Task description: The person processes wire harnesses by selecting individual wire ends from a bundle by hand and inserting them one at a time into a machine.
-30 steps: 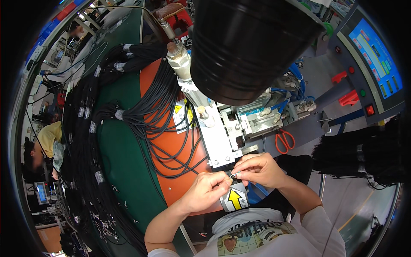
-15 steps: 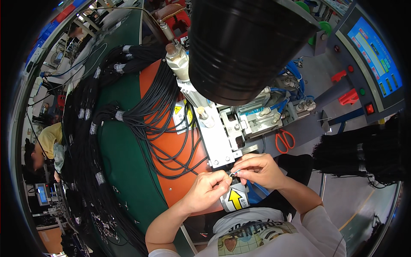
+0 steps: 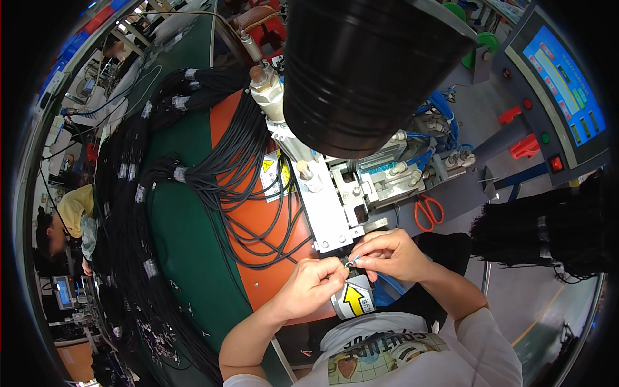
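In front of the machine's metal head, my left hand is closed in a pinch on the end of a black cable, most of it hidden by the fingers. Fine wires, one blue and one pale, stick out between my two hands. My right hand has thumb and forefinger pressed together on the blue wire. Just below the fingertips is a rounded machine part with a yellow arrow label. Many black cables fan out over the orange board left of the machine.
A large black cylinder hangs over the machine. Red-handled scissors lie right of it. At the right are a control screen and a hanging black cable bundle. Taped cable bundles cover the green table. Another person works far left.
Both hands stay in nearly the same place. The right fingers shift very slightly, and the blue wire shows a little more clearly between the hands.
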Demonstrator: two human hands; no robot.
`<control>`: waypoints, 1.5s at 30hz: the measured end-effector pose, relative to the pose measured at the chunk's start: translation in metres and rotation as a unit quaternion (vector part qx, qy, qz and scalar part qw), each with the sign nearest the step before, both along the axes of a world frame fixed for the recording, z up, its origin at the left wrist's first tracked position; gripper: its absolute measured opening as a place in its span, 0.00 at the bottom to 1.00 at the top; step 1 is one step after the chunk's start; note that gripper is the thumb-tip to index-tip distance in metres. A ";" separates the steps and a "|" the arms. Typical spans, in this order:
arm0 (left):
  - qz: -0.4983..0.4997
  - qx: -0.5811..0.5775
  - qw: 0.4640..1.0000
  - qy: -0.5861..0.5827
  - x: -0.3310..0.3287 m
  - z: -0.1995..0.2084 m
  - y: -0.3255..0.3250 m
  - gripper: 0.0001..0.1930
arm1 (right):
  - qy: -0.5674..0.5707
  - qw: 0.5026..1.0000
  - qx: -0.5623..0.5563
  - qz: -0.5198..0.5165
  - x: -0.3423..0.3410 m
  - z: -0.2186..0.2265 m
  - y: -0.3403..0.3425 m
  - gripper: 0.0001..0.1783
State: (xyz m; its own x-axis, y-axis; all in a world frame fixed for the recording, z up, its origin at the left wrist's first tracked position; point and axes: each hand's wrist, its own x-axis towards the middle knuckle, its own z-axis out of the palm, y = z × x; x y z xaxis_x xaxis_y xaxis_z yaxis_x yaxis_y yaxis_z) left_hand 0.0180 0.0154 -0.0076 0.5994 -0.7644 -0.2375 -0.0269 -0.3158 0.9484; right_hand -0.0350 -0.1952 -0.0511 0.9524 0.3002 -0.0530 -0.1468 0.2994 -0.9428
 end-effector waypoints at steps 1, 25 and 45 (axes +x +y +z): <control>-0.001 0.004 1.000 0.003 0.000 0.000 0.000 0.07 | -0.005 1.000 -0.004 0.006 0.000 0.000 0.000 0.08; 0.056 0.059 0.929 -0.360 -0.024 -0.002 -0.011 0.04 | -0.308 0.784 -0.525 -0.123 -0.008 0.020 0.013 0.06; -0.051 0.097 0.850 -0.515 -0.025 -0.001 -0.010 0.24 | -0.274 0.803 -0.520 -0.100 -0.011 0.019 0.012 0.05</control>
State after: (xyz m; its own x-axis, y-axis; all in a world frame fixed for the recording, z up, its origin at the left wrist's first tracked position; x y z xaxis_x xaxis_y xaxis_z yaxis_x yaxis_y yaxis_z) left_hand -0.0073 0.0052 -0.0083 0.4993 -0.8309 0.2456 -0.8481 -0.4107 0.3349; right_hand -0.0465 -0.1831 -0.0317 0.9419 0.2034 0.2673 0.3283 -0.7259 -0.6045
